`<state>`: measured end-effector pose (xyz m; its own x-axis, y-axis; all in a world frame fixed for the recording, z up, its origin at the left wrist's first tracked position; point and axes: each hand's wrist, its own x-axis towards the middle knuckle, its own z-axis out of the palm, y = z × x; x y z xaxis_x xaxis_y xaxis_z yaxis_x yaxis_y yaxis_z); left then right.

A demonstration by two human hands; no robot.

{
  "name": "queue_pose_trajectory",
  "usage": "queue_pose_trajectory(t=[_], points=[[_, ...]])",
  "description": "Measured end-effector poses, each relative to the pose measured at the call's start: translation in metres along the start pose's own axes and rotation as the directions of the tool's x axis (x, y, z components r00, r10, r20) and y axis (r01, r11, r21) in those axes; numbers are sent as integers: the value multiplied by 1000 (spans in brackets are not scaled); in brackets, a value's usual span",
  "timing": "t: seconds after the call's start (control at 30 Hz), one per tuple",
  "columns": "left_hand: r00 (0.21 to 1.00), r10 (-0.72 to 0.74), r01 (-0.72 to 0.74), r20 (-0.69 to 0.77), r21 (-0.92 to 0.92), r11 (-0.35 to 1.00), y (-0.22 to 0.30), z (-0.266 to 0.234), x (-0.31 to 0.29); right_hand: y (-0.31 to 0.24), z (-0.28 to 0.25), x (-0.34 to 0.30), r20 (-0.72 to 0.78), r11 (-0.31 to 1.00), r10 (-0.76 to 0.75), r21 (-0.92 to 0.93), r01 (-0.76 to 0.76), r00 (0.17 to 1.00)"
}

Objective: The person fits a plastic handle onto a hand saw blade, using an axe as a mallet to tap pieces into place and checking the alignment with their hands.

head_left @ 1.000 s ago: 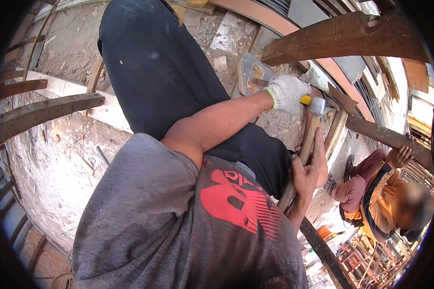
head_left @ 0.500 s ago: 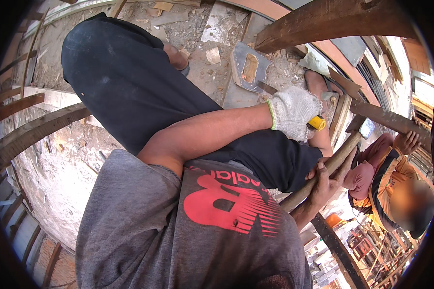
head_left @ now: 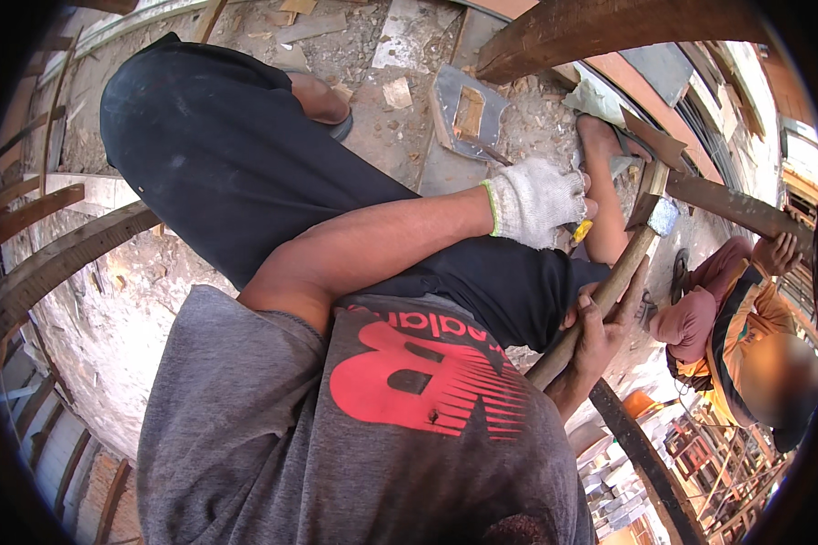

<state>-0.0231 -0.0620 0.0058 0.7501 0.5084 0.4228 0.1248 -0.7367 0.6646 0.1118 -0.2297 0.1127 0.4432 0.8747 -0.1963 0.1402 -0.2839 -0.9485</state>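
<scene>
Fingers of your right hand clamp the stiff, likely head-heavy hammer, best held low; your gloved left hand grips a yellow-ended tool.

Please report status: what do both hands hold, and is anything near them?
Left hand, gloved, grips yellow-ended tool. Right hand, bare, grips hammer, not touching that tool. Bare leg appears close behind; another person at right.

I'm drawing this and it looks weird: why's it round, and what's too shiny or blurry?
Head view: fisheye lens, so round with a dark rim; head view: glare whitens the hammer's metal face and the pale surface at left; head view: the co-worker's head is smeared.
</scene>
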Motion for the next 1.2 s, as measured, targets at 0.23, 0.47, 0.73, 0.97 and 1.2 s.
queue_pose_trajectory(t=[0.23,0.47,0.73,0.97,1.2], points=[[994,1,-1,108,6,1000,-2,1,-4,1,0,-3,8,1000,18,-8,-17,1000],[1000,-10,10,-5,55,998,-2,5,-5,-2,3,-5,-11,999,35,6,-35,999],[998,-43,40,45,67,997,3,13,10,-3,-5,-3,-54,1000,20,-19,-21,998],[910,-322,324,262,38,945,-7,2,27,-4,-15,-3,-21,999,30,-20,-31,999],[962,-255,250,102,60,966,0,17,16,-8,-11,-3,-85,998,28,51,-24,996]])
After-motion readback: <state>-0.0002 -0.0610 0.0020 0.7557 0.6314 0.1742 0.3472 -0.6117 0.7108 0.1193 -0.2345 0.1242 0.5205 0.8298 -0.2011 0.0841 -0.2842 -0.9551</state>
